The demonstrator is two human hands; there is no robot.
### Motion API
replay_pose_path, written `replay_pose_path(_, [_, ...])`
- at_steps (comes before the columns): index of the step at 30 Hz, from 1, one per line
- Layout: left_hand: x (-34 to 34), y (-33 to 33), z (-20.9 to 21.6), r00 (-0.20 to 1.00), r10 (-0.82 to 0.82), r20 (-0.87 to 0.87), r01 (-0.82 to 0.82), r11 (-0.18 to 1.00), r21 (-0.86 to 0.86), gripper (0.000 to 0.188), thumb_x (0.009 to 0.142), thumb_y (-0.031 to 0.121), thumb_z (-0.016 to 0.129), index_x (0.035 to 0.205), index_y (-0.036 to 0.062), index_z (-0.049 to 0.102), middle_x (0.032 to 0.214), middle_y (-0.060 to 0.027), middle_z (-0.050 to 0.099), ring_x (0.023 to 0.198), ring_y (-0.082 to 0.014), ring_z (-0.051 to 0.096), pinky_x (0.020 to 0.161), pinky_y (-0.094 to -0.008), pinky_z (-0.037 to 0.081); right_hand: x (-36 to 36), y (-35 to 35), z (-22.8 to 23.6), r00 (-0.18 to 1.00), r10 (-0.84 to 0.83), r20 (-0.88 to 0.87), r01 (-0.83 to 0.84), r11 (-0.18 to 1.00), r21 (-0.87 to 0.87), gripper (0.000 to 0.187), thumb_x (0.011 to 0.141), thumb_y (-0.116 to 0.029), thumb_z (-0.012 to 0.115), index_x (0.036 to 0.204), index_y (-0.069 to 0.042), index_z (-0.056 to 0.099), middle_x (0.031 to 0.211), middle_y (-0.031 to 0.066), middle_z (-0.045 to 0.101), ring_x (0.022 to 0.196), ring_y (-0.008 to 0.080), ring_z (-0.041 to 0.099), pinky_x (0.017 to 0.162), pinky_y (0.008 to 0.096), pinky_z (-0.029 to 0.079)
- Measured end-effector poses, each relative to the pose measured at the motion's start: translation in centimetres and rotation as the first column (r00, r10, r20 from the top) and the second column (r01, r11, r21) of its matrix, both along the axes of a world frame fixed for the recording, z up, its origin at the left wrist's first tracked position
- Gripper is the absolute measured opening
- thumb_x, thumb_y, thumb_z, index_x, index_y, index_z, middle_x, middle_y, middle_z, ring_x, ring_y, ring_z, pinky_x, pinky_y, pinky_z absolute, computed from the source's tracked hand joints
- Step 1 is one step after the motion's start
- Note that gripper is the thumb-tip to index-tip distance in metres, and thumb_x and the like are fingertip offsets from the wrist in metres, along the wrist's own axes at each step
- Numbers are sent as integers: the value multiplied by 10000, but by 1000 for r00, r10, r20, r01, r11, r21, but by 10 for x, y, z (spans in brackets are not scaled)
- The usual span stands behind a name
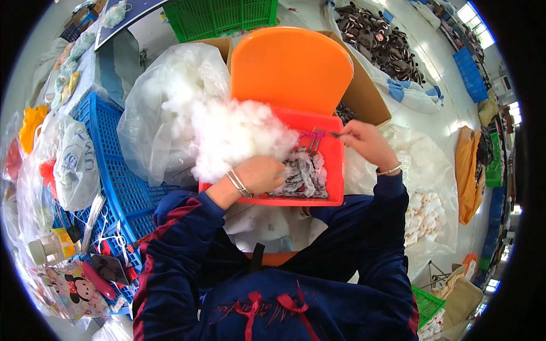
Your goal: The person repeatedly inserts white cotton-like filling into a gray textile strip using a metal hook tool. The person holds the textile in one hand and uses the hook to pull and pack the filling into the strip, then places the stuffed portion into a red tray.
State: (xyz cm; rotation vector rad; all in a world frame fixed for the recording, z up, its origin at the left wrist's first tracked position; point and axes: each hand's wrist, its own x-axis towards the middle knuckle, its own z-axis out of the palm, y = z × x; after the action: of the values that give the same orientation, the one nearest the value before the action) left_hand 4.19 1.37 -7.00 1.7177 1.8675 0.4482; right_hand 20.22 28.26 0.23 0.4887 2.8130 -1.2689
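Observation:
A red plastic tray (335,165) rests on an orange chair (290,68) in front of me. It holds a heap of white stuffing fibre (233,133) and a small grey-and-white fabric piece (304,176). My left hand (261,173), with bangles at the wrist, presses down on the fabric piece beside the fibre. My right hand (367,142) holds a thin metal tool (321,136) with a purple grip, its tip pointing at the fabric piece.
A clear bag of white fibre (165,108) leans at the left of the tray. Blue crates (114,170) with bags and small items stand left. A cardboard box (369,96) and dark plush toys (381,40) lie behind; a bag of white plush pieces (424,216) sits right.

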Motion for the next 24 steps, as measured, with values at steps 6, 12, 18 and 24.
replay_pose_path(6, [-5, -2, 17, 992, 54, 113, -45, 996, -78, 272, 885, 243, 543, 818, -14, 598, 824, -228, 624, 787, -417, 605, 739, -491, 480, -2, -42, -10, 935, 140, 326, -269, 878, 395, 177, 785, -207, 663, 832, -37, 644, 772, 159, 645, 788, 341, 639, 673, 423, 495])
replay_pose_path(12, [-8, -4, 14, 997, 38, 71, -38, 999, -9, 290, 888, 260, 550, 856, -19, 620, 834, -228, 630, 777, -415, 606, 728, -487, 481, -25, -52, -42, 870, 303, 390, -441, 832, 337, 194, 796, -198, 596, 845, -24, 667, 831, 190, 659, 821, 395, 630, 722, 469, 508])
replay_pose_path(18, [-8, -10, 13, 990, 19, 138, -7, 996, -88, 310, 887, 279, 539, 859, 8, 686, 684, -219, 641, 725, -375, 640, 735, -455, 513, -31, -37, 18, 954, 284, 93, -268, 952, -150, 126, 831, -115, 643, 826, 10, 626, 720, 94, 635, 664, 182, 597, 616, 299, 464])
replay_pose_path(24, [-12, -10, 9, 979, 94, 178, -86, 995, -55, 307, 875, 277, 546, 837, 8, 687, 722, -208, 655, 746, -380, 649, 745, -468, 517, -23, -30, 5, 913, 345, 219, -356, 934, 15, 173, 799, -180, 673, 867, -21, 659, 754, 138, 648, 690, 243, 635, 636, 344, 484])
